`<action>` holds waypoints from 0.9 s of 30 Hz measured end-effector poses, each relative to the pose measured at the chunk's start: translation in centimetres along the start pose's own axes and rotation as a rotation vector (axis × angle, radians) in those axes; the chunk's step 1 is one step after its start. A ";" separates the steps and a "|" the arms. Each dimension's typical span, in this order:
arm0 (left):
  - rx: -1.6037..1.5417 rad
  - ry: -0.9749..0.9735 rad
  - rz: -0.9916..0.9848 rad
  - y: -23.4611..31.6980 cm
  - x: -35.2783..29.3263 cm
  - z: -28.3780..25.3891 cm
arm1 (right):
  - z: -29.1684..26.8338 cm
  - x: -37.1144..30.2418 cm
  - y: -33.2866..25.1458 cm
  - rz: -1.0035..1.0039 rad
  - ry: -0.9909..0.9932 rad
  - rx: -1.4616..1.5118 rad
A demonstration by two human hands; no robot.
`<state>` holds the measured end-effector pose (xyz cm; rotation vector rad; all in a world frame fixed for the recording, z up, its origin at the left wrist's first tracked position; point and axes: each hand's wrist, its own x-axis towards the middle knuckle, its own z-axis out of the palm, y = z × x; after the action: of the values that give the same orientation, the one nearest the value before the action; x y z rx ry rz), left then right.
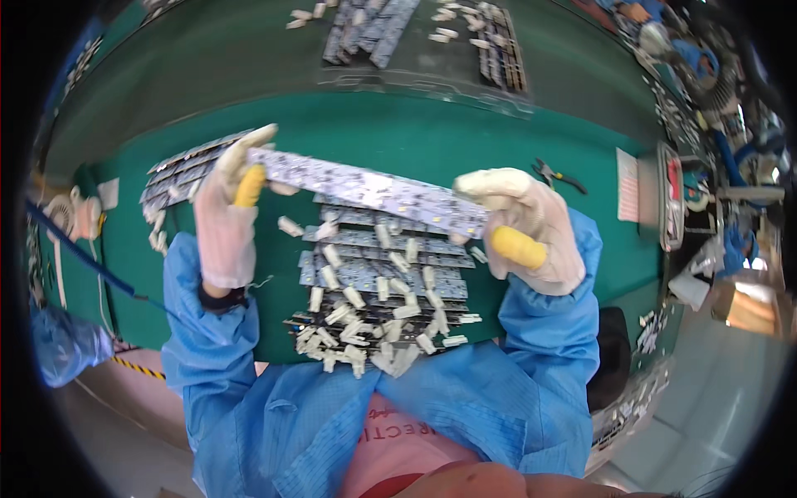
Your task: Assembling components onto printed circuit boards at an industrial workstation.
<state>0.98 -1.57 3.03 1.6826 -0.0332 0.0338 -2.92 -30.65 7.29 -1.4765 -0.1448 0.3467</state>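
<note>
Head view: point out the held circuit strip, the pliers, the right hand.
Circuit strip (368, 191): head view, middle of its upward face.
Pliers (564, 178): head view, on a handle.
Right hand (535, 219): head view, middle of the gloved hand.

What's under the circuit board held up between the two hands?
Stacked boards strewn with white pieces show past its lower edge on the green table. The held board hides whatever lies directly behind it.
</note>
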 end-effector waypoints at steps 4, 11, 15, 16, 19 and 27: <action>0.109 0.034 0.065 0.1 0.1 -0.1 | -0.1 0.1 0.5 -0.102 0.015 0.056; -0.084 -0.016 0.195 -0.6 -0.6 0.0 | -1.4 0.7 0.9 -0.142 0.062 -0.149; -0.209 -0.141 0.238 -0.8 -1.2 -1.0 | -1.6 1.5 1.8 -0.204 0.189 -0.330; -0.290 -0.134 0.233 -0.6 -1.5 -0.9 | -1.7 1.6 1.8 -0.144 0.167 -0.295; -0.490 -0.223 0.261 0.0 -1.8 -0.2 | -1.4 2.0 2.2 -0.040 0.142 -0.250; -0.030 -0.098 0.104 -2.0 -0.8 -0.7 | -2.1 1.3 2.6 0.027 0.192 0.024</action>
<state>0.28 -0.68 1.13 1.6509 -0.1936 0.0287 -1.46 -32.07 4.34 -1.4802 0.0328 0.2257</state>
